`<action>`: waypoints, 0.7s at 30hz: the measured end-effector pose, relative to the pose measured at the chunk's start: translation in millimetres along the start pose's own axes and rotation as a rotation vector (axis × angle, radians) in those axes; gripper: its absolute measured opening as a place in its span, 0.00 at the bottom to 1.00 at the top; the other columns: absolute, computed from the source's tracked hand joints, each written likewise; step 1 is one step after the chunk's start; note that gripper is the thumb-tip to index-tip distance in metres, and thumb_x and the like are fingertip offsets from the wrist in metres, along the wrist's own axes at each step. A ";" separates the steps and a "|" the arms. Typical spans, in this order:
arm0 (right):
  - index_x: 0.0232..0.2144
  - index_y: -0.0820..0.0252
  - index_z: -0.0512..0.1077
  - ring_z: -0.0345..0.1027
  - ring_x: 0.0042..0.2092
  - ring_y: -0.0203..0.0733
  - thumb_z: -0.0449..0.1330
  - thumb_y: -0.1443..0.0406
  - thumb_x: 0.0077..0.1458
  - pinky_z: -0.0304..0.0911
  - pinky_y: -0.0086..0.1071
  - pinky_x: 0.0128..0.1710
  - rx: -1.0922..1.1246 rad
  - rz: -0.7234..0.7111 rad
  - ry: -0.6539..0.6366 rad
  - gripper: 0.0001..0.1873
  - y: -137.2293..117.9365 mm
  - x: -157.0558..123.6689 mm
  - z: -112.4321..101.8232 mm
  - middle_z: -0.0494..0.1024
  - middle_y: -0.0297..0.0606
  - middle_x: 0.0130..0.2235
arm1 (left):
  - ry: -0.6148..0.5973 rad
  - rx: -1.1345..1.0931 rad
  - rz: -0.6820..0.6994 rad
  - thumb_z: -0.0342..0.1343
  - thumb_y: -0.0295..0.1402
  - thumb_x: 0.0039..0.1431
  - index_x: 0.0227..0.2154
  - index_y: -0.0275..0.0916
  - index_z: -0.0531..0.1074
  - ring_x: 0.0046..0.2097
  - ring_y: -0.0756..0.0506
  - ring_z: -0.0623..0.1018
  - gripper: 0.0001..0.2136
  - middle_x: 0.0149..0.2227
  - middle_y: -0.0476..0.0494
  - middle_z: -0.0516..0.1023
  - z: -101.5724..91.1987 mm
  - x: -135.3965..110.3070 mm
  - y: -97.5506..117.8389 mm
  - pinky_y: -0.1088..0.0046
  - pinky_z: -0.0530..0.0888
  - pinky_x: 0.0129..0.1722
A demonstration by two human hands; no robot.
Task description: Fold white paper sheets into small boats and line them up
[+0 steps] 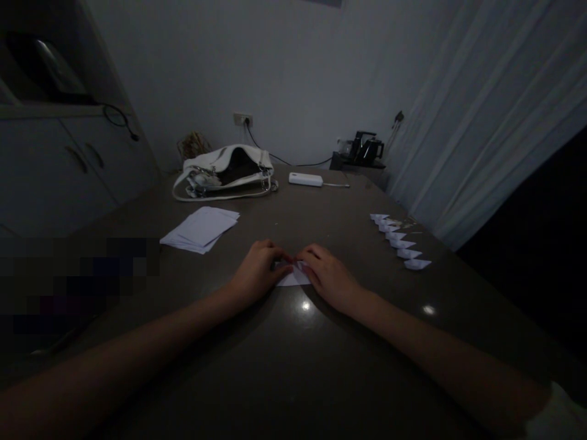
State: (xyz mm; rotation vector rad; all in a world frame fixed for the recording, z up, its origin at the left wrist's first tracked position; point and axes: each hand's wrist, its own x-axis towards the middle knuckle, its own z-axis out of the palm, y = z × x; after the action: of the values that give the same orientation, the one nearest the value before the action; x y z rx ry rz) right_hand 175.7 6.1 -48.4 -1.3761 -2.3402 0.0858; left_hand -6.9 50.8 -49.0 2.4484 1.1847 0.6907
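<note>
We see both hands down on the dark worktop (293, 366), meeting over a small white piece of paper (293, 279) that lies flat near the middle of it. The left hand (257, 271) presses the paper's left side with fingers curled, and the right hand (328, 275) covers its right side, the fingertips of the two almost touching above the sheet. Both hands are pinched down onto the paper, though in this dim light we cannot tell exactly which fingers grip a fold; it looks partly folded, with a pointed flap showing toward us.

To the left, well apart from the hands, lies a loose stack of white sheets (200, 228). To the right, a row of small folded paper pieces (400, 241) runs diagonally along the worktop's edge. Farther back rest a white handbag (224, 172) with its top open and, just beside it, a white oblong device (305, 179) with a cable. A dark appliance (364, 148) stands in the far corner near the pale curtain (481, 122).
</note>
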 end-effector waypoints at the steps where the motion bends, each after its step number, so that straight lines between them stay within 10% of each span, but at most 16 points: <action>1: 0.43 0.65 0.70 0.64 0.46 0.41 0.50 0.73 0.59 0.61 0.34 0.46 -0.030 0.003 -0.007 0.13 -0.6 0.0 -1.2 0.69 0.45 0.45 | 0.002 0.000 0.002 0.58 0.34 0.54 0.37 0.40 0.78 0.42 0.42 0.71 0.08 0.36 0.42 0.72 0.1 0.0 -0.1 0.65 0.67 0.43; 21: 0.33 0.60 0.74 0.64 0.43 0.45 0.53 0.71 0.55 0.55 0.36 0.38 -0.489 0.123 -0.026 0.10 -12.3 -1.3 -16.0 0.72 0.40 0.41 | -0.038 0.091 0.062 0.55 0.33 0.57 0.43 0.44 0.75 0.44 0.41 0.69 0.11 0.41 0.41 0.71 1.4 0.2 0.4 0.63 0.67 0.45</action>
State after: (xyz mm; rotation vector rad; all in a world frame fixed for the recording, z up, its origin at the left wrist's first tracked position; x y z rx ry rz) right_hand 172.3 -3.7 -31.1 -1.7473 -2.3907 -0.4645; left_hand -5.7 50.7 -49.9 2.5719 1.1541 0.6176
